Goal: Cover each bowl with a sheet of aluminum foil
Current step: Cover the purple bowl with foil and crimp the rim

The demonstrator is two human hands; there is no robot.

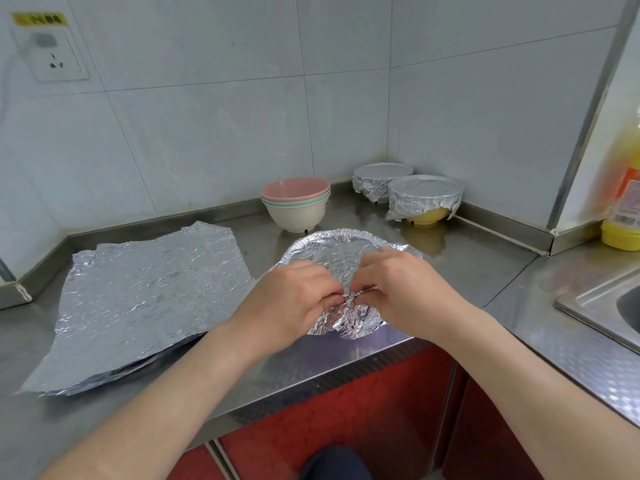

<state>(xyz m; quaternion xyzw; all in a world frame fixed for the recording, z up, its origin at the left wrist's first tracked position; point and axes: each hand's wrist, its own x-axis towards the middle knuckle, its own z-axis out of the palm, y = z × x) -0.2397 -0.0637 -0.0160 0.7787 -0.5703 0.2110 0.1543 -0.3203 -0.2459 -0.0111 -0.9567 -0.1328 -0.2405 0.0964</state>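
Observation:
A bowl wrapped in a foil sheet (pixel 334 252) stands near the counter's front edge; the bowl itself is hidden under the foil. My left hand (pixel 294 297) and my right hand (pixel 403 289) both pinch the crumpled near edge of that foil, thumbs almost touching. A pile of flat foil sheets (pixel 145 296) lies to the left. Behind stands a stack of three bare bowls (pixel 296 202), pink on top, then green, then cream. In the back corner sit two foil-covered bowls, one yellow (pixel 424 199) and one behind it (pixel 381 180).
The steel counter (pixel 467 268) meets tiled walls behind and at the right. A sink (pixel 602 306) is set into the counter at far right. A yellow bottle (pixel 623 202) stands by the right wall. A wall socket (pixel 55 58) is at top left. Red cabinet doors lie below.

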